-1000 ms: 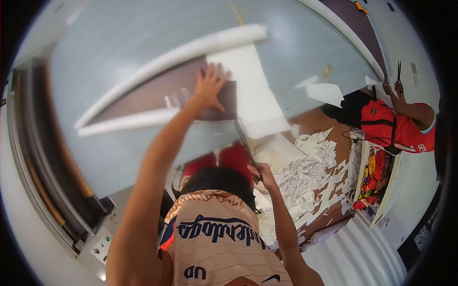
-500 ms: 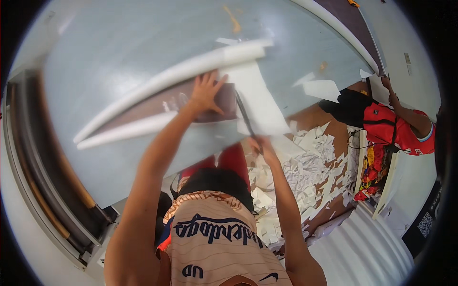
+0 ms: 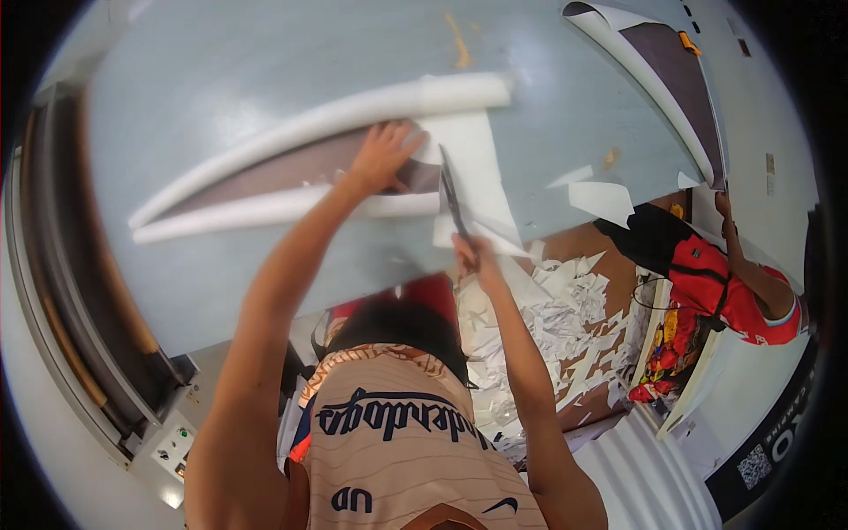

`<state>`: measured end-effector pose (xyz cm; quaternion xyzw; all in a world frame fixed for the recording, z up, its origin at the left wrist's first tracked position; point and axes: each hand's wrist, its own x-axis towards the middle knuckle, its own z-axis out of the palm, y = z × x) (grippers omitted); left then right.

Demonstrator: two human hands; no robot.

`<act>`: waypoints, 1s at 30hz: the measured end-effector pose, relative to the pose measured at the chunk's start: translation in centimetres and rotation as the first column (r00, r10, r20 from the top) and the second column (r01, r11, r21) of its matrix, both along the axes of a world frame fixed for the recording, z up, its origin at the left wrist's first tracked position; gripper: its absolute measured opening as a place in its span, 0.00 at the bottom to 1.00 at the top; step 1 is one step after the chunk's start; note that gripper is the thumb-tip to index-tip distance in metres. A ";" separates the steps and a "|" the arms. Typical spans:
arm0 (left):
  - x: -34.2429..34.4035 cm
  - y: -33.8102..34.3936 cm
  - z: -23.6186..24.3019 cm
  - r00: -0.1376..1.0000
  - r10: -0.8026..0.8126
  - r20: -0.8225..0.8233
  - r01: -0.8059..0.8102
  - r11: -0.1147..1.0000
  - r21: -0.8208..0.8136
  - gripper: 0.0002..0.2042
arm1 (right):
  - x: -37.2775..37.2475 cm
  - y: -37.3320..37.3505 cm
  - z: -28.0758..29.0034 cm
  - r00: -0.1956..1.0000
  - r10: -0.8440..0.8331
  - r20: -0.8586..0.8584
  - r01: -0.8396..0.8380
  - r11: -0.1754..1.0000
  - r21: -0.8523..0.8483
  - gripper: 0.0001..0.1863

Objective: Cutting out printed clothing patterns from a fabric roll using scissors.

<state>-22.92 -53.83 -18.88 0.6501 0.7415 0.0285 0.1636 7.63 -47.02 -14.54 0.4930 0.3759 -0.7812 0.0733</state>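
My left hand [image 3: 384,159] lies spread on a dark brown sheet [image 3: 291,170], pressing it to the table. Long white rolls [image 3: 309,132] border that sheet above and below, narrowing together toward the left. My right hand [image 3: 477,256] is closed round the handles of a pair of long dark scissors [image 3: 451,194]. Their blades point away from me, along the sheet's right end and over a white sheet [image 3: 477,168]. Whether the blades are apart is too blurred to tell.
The large grey table [image 3: 221,53] carries loose white offcuts [image 3: 601,201] and another rolled brown-and-white sheet [image 3: 671,71] at far right. White scraps [image 3: 548,309] cover the floor beside me. A person in a red top [image 3: 715,283] stands at the table's right, near an orange tool [image 3: 689,42].
The scissors stand more upright and have moved slightly up with my right hand. A curved white edge now shows at the brown sheet's upper right corner. My view has shifted toward the right.
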 end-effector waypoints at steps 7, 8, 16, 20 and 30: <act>-0.3 -1.4 0.5 0.995 0.033 0.098 -0.043 0.994 0.101 0.54 | -0.2 -0.1 -0.2 0.968 0.203 0.148 -0.225 0.963 0.150 0.18; -0.8 -1.3 0.2 0.994 0.041 0.098 -0.051 0.994 0.101 0.54 | -0.3 0.0 -0.1 0.966 0.211 0.148 -0.233 0.961 0.149 0.18; -1.2 -0.6 -0.9 0.987 0.160 -0.007 -0.157 0.973 0.170 0.31 | -1.0 0.2 0.6 0.947 0.277 0.162 -0.312 0.911 0.269 0.21; -0.6 -1.6 -1.3 0.984 0.178 -0.025 -0.169 0.963 0.209 0.30 | -1.8 0.5 0.1 0.943 0.290 0.161 -0.322 0.917 0.237 0.21; -0.9 -1.4 0.5 0.958 0.282 0.046 -0.284 0.958 0.045 0.57 | -5.4 0.1 -1.6 0.986 0.157 0.058 -0.165 0.969 0.182 0.27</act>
